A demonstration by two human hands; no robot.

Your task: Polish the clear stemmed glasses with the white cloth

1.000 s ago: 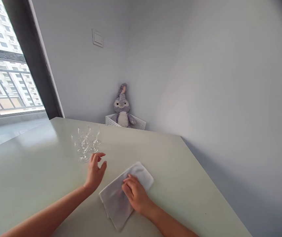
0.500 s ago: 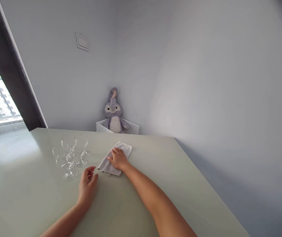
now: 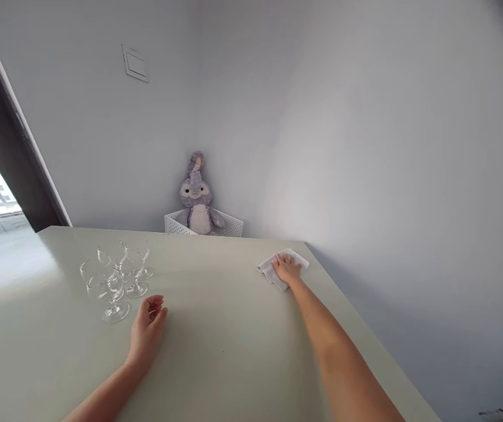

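One-handed, pressed cloth (image 3: 271, 273) near table (image 3: 216, 310) far right corner, with right hand (image 3: 287, 270) spread, left hand (image 3: 146, 328) half-curled, empty; guessed it soft, light, best held mid-way.

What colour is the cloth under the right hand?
The cloth is plain, pale greyish white; it shows best in the head view.

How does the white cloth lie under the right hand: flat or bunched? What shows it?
Mostly flat: the white cloth spreads past the right hand on both sides, corners showing. Whether folded, I cannot tell.
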